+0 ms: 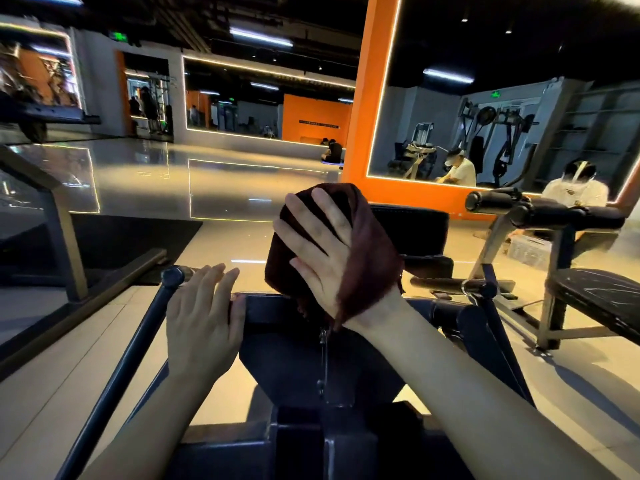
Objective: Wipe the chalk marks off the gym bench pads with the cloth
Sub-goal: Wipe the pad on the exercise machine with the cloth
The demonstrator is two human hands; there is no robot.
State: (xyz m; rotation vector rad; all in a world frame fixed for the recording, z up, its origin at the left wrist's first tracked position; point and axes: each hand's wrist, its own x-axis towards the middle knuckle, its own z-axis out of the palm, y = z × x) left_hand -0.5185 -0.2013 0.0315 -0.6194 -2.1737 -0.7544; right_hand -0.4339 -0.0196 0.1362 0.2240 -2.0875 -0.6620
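wiping underway: flat open right hand [320,258] presses brown cloth [367,261] on bench pad [408,230], open left hand [201,317] steadies frame [277,310], chalk unseen

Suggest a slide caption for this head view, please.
Right hand presses brown cloth over bench pad; left hand steadies the frame.

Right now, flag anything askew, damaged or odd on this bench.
Nothing looks damaged. The dark brown cloth drapes over the right hand and wrist, pressed on the black padded roller; no chalk marks visible there.

Fuzzy cloth [367,258] (glossy floor [214,188]).
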